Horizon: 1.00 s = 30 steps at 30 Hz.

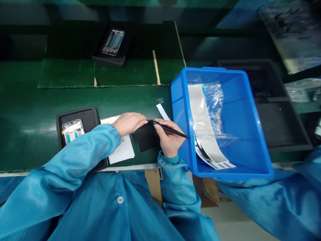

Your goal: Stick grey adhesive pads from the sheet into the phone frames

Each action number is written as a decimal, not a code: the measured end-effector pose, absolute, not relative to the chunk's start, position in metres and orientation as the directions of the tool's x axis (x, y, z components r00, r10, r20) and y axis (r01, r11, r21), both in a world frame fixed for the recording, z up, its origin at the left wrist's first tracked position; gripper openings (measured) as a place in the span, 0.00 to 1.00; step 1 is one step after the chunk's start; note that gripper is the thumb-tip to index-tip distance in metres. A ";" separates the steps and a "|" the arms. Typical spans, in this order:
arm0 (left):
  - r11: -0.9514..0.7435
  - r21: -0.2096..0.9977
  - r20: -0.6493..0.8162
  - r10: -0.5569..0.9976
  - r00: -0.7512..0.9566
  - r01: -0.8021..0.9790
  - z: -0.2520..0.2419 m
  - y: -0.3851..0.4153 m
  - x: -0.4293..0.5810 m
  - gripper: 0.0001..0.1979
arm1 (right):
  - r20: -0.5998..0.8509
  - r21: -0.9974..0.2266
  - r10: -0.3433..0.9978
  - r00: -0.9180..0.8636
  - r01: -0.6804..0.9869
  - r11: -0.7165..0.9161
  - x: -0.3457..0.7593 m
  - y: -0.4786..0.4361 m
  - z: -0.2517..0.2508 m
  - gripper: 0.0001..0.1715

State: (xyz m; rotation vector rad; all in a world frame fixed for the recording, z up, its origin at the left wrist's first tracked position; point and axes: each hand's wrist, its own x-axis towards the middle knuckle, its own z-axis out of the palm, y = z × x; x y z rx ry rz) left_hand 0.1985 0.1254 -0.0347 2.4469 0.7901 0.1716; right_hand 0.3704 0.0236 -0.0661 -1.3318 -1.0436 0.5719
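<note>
A green counter (27,150) is stretching beneath the left hand (129,124) and right hand (169,138). Right of them, a blue plastic bin (181,110) is holding silvery film strips (205,124) and a clear plastic bag (214,100); left of them, a black tray (92,115) is carrying a phone frame (72,131). The hands are together, the left resting on a black pad (144,139) above white paper (122,150), the right pinching slim black tweezers (167,127) near the tip, which looks like a steady, controlled grip.

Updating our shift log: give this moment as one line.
Left hand: on black square piece | Right hand: holds slender black tool | Nearby: blue plastic bin
</note>
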 end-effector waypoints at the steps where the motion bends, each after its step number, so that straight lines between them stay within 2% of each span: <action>1: -0.677 0.541 -0.045 0.570 0.821 0.499 -0.035 0.125 0.198 0.19 | 0.286 -0.955 0.840 0.462 0.214 0.207 0.370 0.024 -0.066 0.07; 7: -0.696 0.527 -0.031 0.558 0.829 0.488 -0.036 0.124 0.199 0.19 | 0.269 -0.955 0.841 0.470 0.241 0.171 0.369 0.025 -0.066 0.07; 14: -0.701 0.507 -0.058 0.553 0.831 0.502 -0.036 0.125 0.199 0.18 | 0.328 -0.937 0.820 0.470 0.273 0.219 0.368 0.026 -0.066 0.05; 22: -0.715 0.370 -0.083 0.610 0.788 0.593 -0.037 0.123 0.207 0.16 | 0.373 -0.916 0.741 0.558 0.349 0.199 0.362 0.028 -0.055 0.09; 26: -0.690 0.304 0.012 0.693 0.721 0.657 -0.029 0.122 0.203 0.19 | 0.230 -0.954 0.762 0.605 0.294 0.054 0.358 0.030 -0.046 0.13; 30: -0.645 0.289 0.104 0.756 0.646 0.707 -0.005 0.121 0.157 0.18 | 0.036 -0.991 0.838 0.545 0.129 -0.041 0.337 0.034 -0.041 0.14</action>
